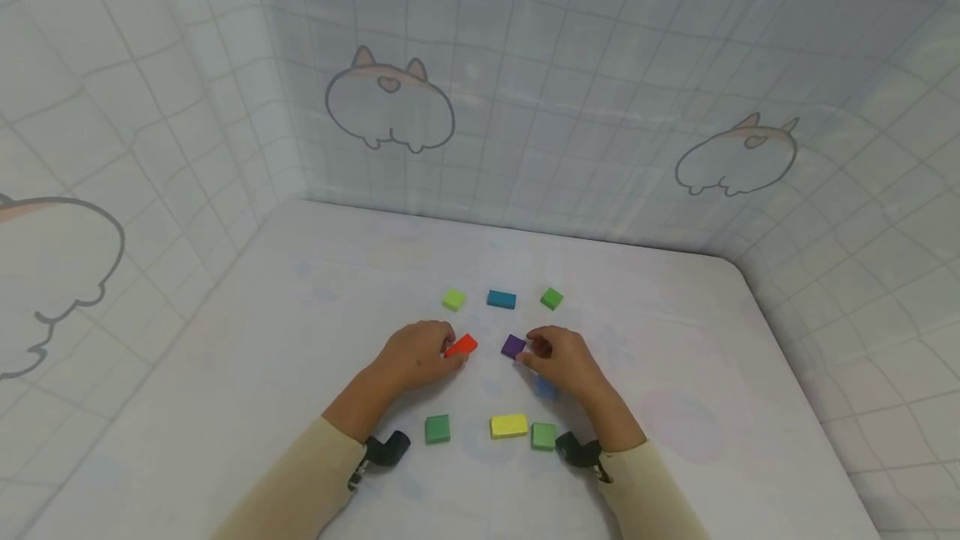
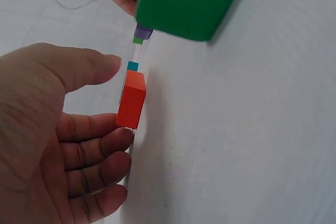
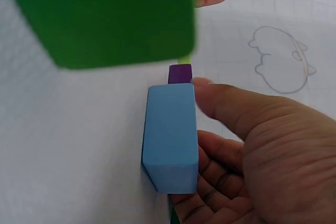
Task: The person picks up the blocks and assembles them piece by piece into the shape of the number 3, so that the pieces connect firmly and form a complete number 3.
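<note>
My left hand (image 1: pixel 420 354) is at the red block (image 1: pixel 462 346), thumb and fingers spread on either side of it. In the left wrist view a gap shows between the thumb (image 2: pixel 94 69) and the orange-red block face (image 2: pixel 131 100). On the other side, my right hand (image 1: pixel 562 359) reaches to the purple block (image 1: pixel 513 347), thumb tip right at its near edge and fingers loosely bent. A light blue block (image 1: pixel 547 388) lies partly hidden under that hand. It looms large in the right wrist view, in front of the fingers.
Behind the hands lie a lime block (image 1: pixel 453 299), a teal block (image 1: pixel 501 299) and a green block (image 1: pixel 552 298). Nearer me are a dark green block (image 1: pixel 437 429), a yellow block (image 1: pixel 508 426) and a light green block (image 1: pixel 543 437). Cloth-covered walls (image 1: pixel 525 107) surround the white surface.
</note>
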A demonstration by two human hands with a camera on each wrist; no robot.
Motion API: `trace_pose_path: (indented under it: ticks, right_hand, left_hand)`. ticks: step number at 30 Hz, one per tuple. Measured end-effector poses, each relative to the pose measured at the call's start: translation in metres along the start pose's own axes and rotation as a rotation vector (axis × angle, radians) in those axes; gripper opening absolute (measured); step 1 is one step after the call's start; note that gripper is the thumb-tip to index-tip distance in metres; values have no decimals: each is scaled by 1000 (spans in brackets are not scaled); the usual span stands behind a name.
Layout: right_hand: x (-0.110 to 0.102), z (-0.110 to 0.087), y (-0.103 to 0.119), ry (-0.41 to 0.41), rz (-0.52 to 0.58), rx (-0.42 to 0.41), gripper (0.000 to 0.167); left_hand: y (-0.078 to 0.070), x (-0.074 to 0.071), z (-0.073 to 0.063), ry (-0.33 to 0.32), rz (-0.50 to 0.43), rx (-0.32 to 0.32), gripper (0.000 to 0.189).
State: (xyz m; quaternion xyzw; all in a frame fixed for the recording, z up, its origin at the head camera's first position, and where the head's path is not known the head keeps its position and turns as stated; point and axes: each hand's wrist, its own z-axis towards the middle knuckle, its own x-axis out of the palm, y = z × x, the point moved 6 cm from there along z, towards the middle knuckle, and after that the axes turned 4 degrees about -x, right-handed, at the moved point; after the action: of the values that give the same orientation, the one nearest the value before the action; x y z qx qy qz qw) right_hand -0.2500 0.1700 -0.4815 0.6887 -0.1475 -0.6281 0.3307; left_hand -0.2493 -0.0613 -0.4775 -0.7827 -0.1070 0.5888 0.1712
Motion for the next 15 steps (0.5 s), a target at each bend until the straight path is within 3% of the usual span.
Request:
trace_pose_path:
  ticks: [9,15]
  right_hand:
    - [1,0,3,-5,-39,-21,34]
    - [2,0,3,7,-40,-10,32]
  left_hand:
    - [0,4,3,8,34,-36,40]
    - [-1,4,3,-5,58,7,40]
